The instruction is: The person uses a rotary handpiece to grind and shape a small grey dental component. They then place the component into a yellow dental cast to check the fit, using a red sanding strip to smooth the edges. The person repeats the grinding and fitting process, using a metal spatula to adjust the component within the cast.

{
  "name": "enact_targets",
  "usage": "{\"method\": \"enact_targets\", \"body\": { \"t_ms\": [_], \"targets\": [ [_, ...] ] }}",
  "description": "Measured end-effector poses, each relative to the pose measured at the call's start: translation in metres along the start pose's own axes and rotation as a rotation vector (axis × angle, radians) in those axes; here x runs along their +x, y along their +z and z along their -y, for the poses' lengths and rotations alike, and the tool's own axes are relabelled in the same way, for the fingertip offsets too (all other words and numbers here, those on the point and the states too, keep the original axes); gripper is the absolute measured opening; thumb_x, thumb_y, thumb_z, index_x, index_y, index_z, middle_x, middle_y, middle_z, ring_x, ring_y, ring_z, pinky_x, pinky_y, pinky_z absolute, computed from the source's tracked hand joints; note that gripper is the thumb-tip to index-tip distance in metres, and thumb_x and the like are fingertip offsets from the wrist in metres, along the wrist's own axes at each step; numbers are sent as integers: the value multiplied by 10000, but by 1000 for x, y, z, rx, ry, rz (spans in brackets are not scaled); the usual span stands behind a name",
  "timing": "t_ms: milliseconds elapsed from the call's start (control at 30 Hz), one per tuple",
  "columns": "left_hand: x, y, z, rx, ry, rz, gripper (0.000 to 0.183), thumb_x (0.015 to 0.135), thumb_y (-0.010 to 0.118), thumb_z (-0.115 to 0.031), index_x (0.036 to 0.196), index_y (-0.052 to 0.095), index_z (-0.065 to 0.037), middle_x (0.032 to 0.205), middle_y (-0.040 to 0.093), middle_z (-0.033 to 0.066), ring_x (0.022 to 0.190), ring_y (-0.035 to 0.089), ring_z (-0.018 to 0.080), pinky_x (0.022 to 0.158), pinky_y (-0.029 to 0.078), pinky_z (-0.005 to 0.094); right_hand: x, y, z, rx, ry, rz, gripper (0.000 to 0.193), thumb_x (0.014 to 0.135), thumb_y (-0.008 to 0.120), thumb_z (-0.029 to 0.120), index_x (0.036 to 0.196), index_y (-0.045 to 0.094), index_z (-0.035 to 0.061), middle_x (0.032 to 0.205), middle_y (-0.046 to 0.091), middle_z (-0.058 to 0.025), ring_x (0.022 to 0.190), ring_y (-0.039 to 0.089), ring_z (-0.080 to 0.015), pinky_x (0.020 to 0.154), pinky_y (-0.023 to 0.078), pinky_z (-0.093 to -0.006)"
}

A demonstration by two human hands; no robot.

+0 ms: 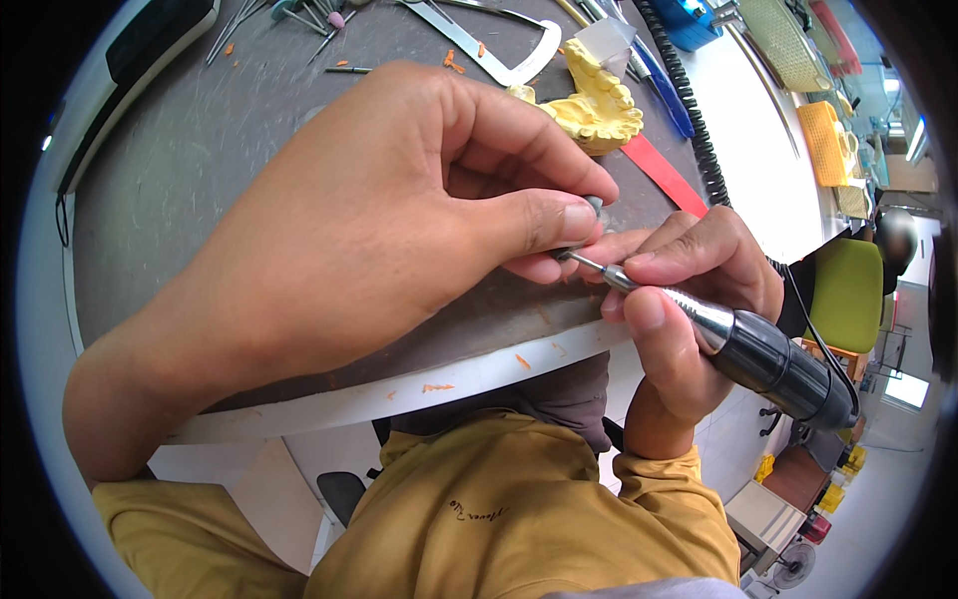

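Note:
My left hand (429, 190) pinches a small dark grey piece (595, 203) between thumb and fingertips; most of it is hidden, so its kind does not show. In my right hand (699, 270) is a rotary handpiece (763, 354) with a silver front and a black body, gripped like a pen. Its thin metal bur (587, 262) points left and reaches the underside of the grey piece, beneath my left thumb. Just beyond my fingers stands a yellow plaster dental model (599, 105) with a row of teeth.
Several burs (319, 18) lie at the far left, near a metal caliper (479, 50). Right of the model are a red strip (664, 175), a blue pen (669, 95) and a black coiled cord (699, 130). Orange shavings (437, 387) dot the white table edge (479, 377).

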State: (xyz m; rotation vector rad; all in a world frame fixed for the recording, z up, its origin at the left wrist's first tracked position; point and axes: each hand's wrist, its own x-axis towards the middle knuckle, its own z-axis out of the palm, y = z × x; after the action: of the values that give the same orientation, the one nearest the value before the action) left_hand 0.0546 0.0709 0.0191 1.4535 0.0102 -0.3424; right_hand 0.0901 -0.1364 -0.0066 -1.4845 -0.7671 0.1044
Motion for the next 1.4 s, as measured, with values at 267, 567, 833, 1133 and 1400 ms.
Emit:
{"method": "enact_targets", "body": {
  "t_ms": [267,567,833,1133,1400],
  "targets": [
    [1,-1,-1,-12,-7,14,247,926,668,-88,1129,668,51,952,708,117,818,670,124,765,560,249,0,0,3,-19,32,-1,195,865,696,95,886,547,-30,763,639,-166,762,692,-211,639,548,-249],
    [0,-1,-2,-25,-14,17,246,925,674,-92,1123,665,53,950,707,116,813,673,124,773,563,254,-1,0,2,21,18,-15,191,869,691,100,890,548,-26,756,625,-144,779,702,-224,650,549,-255],
    [0,-1,-1,-15,-2,21,242,925,672,-90,1118,665,55,945,709,120,804,671,124,770,562,254,-2,1,2,-23,19,-11,198,865,698,99,896,552,-31,800,663,-203,713,679,-192,654,552,-259],
    [-1,0,-3,-13,-6,16,234,915,668,-68,1112,667,57,939,708,112,789,662,121,762,553,254,0,2,3,-9,36,-18,215,868,701,109,888,540,-32,828,677,-241,665,654,-172,616,542,-246],
    [-1,0,-1,-15,-1,15,233,912,675,-76,1104,678,57,929,711,103,786,660,117,759,551,253,1,3,4,-13,47,-22,226,866,704,121,881,539,-32,769,649,-197,680,668,-197,614,547,-254]
  ]
}}
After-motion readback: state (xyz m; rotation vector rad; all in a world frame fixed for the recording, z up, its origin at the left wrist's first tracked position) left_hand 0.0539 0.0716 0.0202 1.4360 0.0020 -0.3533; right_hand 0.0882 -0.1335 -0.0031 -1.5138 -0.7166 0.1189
